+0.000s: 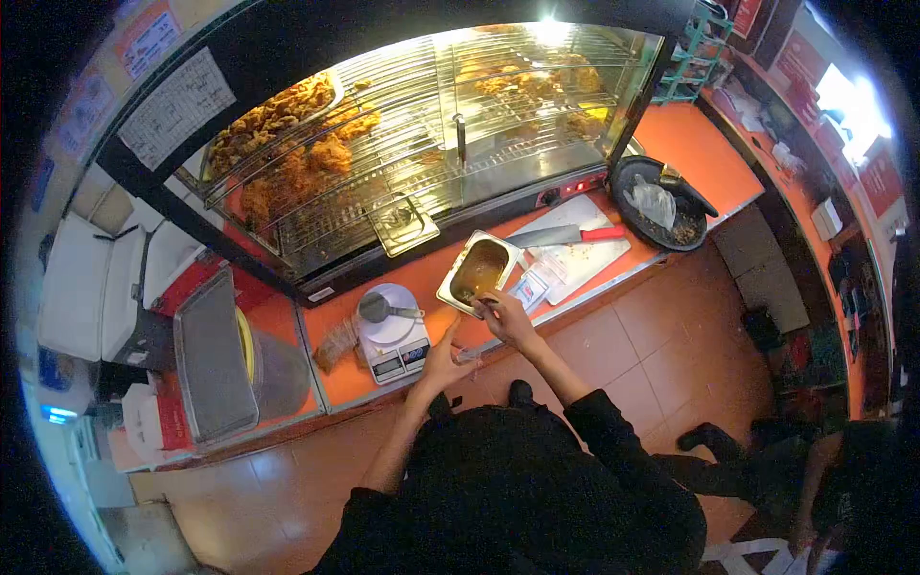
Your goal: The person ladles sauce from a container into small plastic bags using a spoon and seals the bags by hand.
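Note:
A steel food pan with brown sauce in it stands tilted in view at the middle of the orange counter. My right hand is closed at the pan's near rim, its fingertips pinched over the sauce. What they pinch is too small to make out. Just left of it, my left hand holds a small clear plastic cup low by the counter edge; its index finger reaches toward the pan. Beside that hand is a white kitchen scale with a dark round scoop on its plate.
A knife lies on a white cutting board; plastic packets are near it. A black bowl stands right. The lit display case holds fried food behind the counter. A mesh tray leans left. Another person is lower right.

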Demonstrator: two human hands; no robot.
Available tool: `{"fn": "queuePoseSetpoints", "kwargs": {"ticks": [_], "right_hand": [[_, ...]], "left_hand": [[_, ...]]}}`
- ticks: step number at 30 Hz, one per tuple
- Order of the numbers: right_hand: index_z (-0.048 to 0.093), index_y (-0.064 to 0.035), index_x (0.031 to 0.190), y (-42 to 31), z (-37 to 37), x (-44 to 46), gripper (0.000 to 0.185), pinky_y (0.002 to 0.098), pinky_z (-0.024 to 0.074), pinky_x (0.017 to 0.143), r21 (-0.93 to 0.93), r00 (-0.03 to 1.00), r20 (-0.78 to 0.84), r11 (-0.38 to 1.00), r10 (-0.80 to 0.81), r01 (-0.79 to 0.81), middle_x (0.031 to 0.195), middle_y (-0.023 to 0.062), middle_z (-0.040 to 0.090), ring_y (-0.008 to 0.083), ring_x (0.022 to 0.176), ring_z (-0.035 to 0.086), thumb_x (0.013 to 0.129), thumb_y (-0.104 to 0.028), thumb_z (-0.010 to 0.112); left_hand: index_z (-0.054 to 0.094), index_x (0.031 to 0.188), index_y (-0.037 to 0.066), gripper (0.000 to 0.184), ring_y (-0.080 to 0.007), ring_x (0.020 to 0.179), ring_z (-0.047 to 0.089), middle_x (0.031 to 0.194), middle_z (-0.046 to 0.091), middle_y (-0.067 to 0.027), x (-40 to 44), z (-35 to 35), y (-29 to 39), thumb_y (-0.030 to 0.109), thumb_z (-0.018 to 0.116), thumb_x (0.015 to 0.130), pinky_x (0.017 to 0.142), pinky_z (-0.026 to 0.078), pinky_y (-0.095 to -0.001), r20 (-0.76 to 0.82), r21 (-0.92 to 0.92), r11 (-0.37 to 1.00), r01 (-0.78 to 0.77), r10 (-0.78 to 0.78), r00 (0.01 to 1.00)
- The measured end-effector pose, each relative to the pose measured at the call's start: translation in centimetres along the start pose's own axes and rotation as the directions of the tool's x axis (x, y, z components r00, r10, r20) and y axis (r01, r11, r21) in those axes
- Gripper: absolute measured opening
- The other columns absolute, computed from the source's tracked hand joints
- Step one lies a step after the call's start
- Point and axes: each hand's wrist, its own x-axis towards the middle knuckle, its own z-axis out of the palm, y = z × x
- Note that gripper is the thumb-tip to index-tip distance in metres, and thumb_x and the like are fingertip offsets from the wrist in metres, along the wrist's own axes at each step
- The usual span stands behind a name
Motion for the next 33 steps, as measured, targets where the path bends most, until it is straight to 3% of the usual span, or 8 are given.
{"fn": "queuePoseSetpoints", "kwargs": {"ticks": [3, 6, 10, 17, 19, 25, 28, 33], "right_hand": [[0.064, 0.0028, 0.093, 0.8, 1.3, -0.6, 0.020, 0.0295, 0.0495, 0.058, 0.225, 0.959, -0.093, 0.944, 0.268, -0.242, 0.075, 0.0127, 0.065, 0.0195, 0.064, 0.063, 0.093, -0.017, 0.061], [0.065, 0.0025, 0.084, 2.2, 1.7, -0.8, 0.032, 0.0240, 0.0465, 0.056, 0.574, 0.679, -0.225, 0.658, 0.699, -0.488, 0.067, 0.0066, 0.064, 0.0119, 0.057, 0.057, 0.096, -0.027, 0.059], [0.063, 0.0008, 0.084, 4.5, 1.6, -1.9, 0.029, 0.0236, 0.0445, 0.053, 0.866, 0.437, -0.184, 0.356, 0.881, -0.353, 0.070, 0.0072, 0.063, 0.0110, 0.057, 0.055, 0.097, -0.025, 0.057], [0.062, -0.0045, 0.086, 5.2, 1.5, -3.3, 0.024, 0.0224, 0.0468, 0.055, 0.979, 0.257, 0.057, -0.004, 0.965, -0.203, 0.068, 0.0036, 0.061, 0.0108, 0.057, 0.055, 0.098, -0.023, 0.054], [0.062, -0.0054, 0.086, 4.8, 1.4, -3.2, 0.022, 0.0232, 0.0460, 0.054, 0.982, 0.229, 0.080, -0.037, 0.970, -0.188, 0.067, 0.0032, 0.061, 0.0111, 0.056, 0.054, 0.097, -0.022, 0.054], [0.064, -0.0078, 0.081, 3.0, 0.9, -1.3, 0.020, 0.0264, 0.0406, 0.051, 0.985, 0.166, -0.036, 0.063, 0.985, -0.160, 0.067, 0.0032, 0.060, 0.0120, 0.054, 0.052, 0.094, -0.020, 0.055], [0.067, -0.0061, 0.084, 3.7, 0.4, -0.3, 0.025, 0.0210, 0.0401, 0.050, 0.987, 0.261, -0.055, 0.092, 0.964, -0.130, 0.067, 0.0011, 0.060, 0.0077, 0.053, 0.051, 0.095, -0.025, 0.054], [0.070, -0.0044, 0.087, 0.1, -3.1, 2.6, 0.028, 0.0187, 0.0398, 0.050, 0.975, 0.251, -0.167, 0.198, 0.954, -0.105, 0.069, 0.0004, 0.063, 0.0053, 0.056, 0.054, 0.096, -0.027, 0.056]], "left_hand": [[0.032, 0.145, 0.005, 0.101, -0.0211, 0.083, 0.065, 0.095, 0.065, -0.0117, 0.7, -0.3, 0.2, 0.036, 0.086, 0.064, 0.074, 0.053, -0.0332, 0.079, 0.011, 1.000, 0.019, -0.020, 0.997], [0.032, 0.144, 0.005, 0.101, -0.0224, 0.086, 0.064, 0.096, 0.065, -0.0116, 1.2, 0.0, -0.4, 0.037, 0.085, 0.064, 0.076, 0.052, -0.0345, 0.069, 0.043, 0.999, -0.027, 0.024, 0.997], [0.043, 0.138, 0.005, 0.089, -0.0218, 0.086, 0.063, 0.098, 0.066, -0.0102, 1.2, 0.0, -1.7, 0.036, 0.085, 0.065, 0.076, 0.052, -0.0350, 0.038, -0.034, 0.998, -0.058, 0.060, 0.997], [0.061, 0.114, 0.003, 0.059, -0.0144, 0.079, 0.061, 0.100, 0.065, -0.0093, 0.1, -2.0, 0.0, 0.030, 0.085, 0.068, 0.070, 0.051, -0.0282, 0.058, -0.040, 0.999, -0.029, 0.032, 0.998], [0.063, 0.110, 0.004, 0.050, -0.0100, 0.074, 0.059, 0.099, 0.065, -0.0076, -0.1, -2.3, -0.1, 0.022, 0.086, 0.068, 0.065, 0.049, -0.0247, -0.044, -0.203, 0.976, -0.078, 0.070, 0.997], [0.061, 0.116, 0.003, 0.051, -0.0076, 0.072, 0.056, 0.102, 0.065, -0.0054, 0.4, -5.1, 1.2, 0.011, 0.084, 0.071, 0.062, 0.047, -0.0224, -0.111, -0.140, 0.970, -0.197, 0.182, 0.977], [0.058, 0.123, 0.002, 0.053, -0.0073, 0.075, 0.058, 0.106, 0.066, -0.0078, 1.1, -6.2, 1.1, 0.008, 0.080, 0.074, 0.063, 0.047, -0.0211, -0.158, -0.302, 0.932, -0.203, 0.162, 0.974], [0.058, 0.122, 0.000, 0.050, -0.0112, 0.086, 0.061, 0.111, 0.065, -0.0095, 1.3, -8.6, 4.5, 0.006, 0.078, 0.077, 0.069, 0.049, -0.0226, -0.236, -0.148, 0.963, -0.224, 0.186, 0.954]]}}
